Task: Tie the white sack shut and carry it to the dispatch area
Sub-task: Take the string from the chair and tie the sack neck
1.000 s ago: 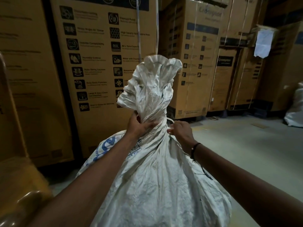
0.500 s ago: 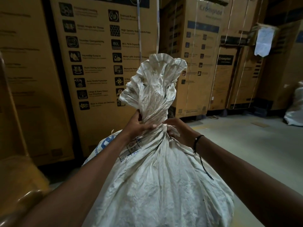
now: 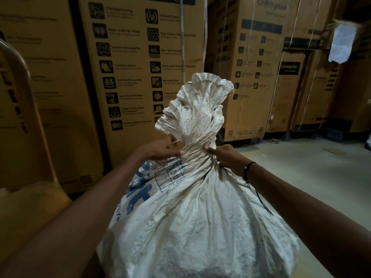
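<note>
We pinch twisted neck of bulging white woven plastic sack: left hand fingers closed on thin string, right hand fingers clamped on neck. Fabric soft, slick, likely heavy; neck best hold.

Both bare forearms reached forward and converged. The left hand was curled, thumb and fingertips pinched together at its far side. The right hand lay palm-down, index finger extended toward the left hand, a dark band on its wrist.

White sack base beyond the bottom edge; carton fine print blurred, tops cropped.
</note>
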{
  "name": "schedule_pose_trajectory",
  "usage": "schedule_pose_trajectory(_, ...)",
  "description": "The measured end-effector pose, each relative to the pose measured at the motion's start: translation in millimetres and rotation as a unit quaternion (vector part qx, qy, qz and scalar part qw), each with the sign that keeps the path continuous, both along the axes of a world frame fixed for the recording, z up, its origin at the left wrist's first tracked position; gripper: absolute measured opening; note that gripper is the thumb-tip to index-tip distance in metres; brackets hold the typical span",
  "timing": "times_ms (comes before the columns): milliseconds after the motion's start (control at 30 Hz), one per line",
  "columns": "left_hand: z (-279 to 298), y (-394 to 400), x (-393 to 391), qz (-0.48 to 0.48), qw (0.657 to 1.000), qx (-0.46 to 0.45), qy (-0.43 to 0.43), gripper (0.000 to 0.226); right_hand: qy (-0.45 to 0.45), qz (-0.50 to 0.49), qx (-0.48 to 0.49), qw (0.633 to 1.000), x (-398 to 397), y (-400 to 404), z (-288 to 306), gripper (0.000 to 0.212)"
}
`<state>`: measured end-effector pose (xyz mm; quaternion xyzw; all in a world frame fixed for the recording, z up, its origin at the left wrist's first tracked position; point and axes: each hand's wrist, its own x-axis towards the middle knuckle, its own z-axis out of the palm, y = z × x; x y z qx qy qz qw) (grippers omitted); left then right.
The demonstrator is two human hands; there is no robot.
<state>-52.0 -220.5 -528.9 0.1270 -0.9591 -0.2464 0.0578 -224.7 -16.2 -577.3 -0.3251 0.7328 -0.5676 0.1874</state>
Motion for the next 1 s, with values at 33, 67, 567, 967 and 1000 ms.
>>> schedule_pose_trajectory(33,2.4,-5.0,2.9,0.004,1.0,0.012,-0.002,0.051,0.006,0.0,0.004,1.0,1.2,1.3,-0.1,0.087)
schedule_pose_trajectory(67,3.9,-9.2,5.5,0.008,1.0,0.019,-0.004,0.039,0.009,0.002,0.009,1.0,0.6,2.6,-0.7,0.087)
schedule_pose_trajectory(567,14.8,-11.7,38.2,-0.084,0.994,-0.053,-0.047,0.035,-0.012,0.039,0.0,0.999,-6.6,15.5,6.4,0.046)
schedule_pose_trajectory(967,-6.1,27.3,12.9,-0.197,0.969,-0.057,0.139,0.018,0.091,-0.071,0.013,0.993,-5.0,1.5,-3.5,0.039)
schedule_pose_trajectory(1000,-6.6,34.3,8.3,-0.213,0.965,-0.052,0.145,0.015,0.101,-0.084,0.011,0.991,-2.3,0.9,-4.2,0.037)
